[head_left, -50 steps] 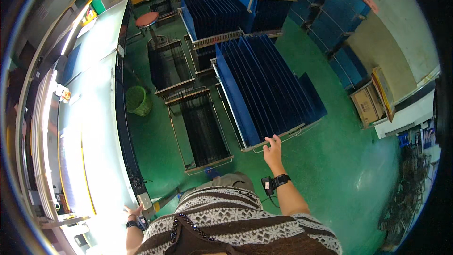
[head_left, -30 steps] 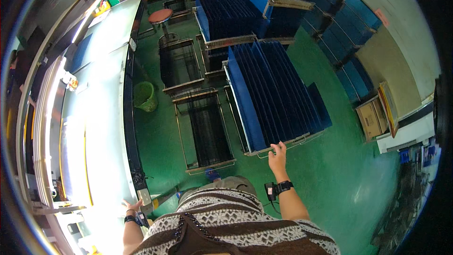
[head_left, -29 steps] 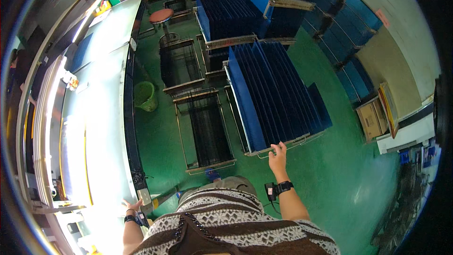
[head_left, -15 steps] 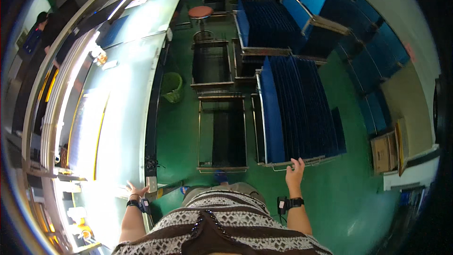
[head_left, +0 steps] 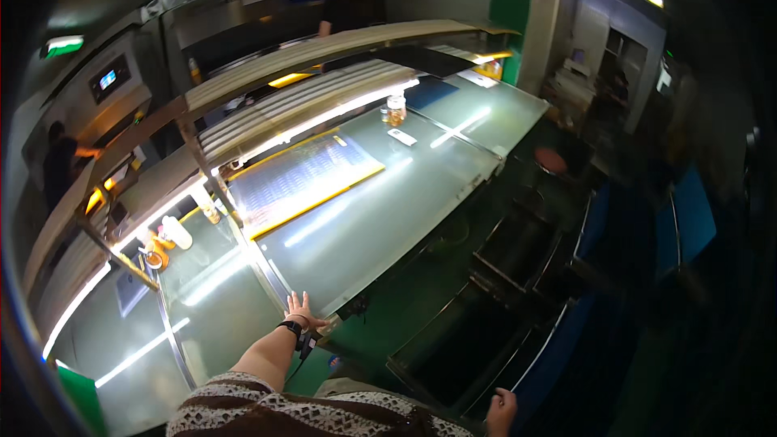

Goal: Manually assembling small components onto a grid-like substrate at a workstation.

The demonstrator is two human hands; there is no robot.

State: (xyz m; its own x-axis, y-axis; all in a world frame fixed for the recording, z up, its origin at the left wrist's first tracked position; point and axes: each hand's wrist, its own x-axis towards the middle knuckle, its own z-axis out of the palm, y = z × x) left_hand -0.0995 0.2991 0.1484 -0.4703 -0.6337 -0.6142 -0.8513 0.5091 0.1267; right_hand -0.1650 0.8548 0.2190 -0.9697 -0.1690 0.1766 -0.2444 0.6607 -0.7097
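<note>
My left hand [head_left: 301,312] lies with its fingers spread at the near edge of a long glass-topped light table [head_left: 421,186], by a metal strip between two panes. No object is in it. My right hand [head_left: 502,411] hangs at the lower edge of the view with its fingers curled in, and nothing shows in it. Close to that hand is the dark blue board stack [head_left: 544,364] in its rack, mostly in shadow. Farther along the table lies a yellow-edged patterned sheet [head_left: 307,178].
Bottles [head_left: 174,232] and jars [head_left: 394,110] stand on the table under a lit shelf [head_left: 324,89]. Metal rack frames [head_left: 518,251] and a round red stool [head_left: 550,160] stand on the floor to the right. One person [head_left: 334,4] is behind the shelf, another person [head_left: 61,162] at far left.
My view has swung left and up toward the table. My left hand stays at the table edge. My right hand has dropped lower, and its fingers have curled in.
</note>
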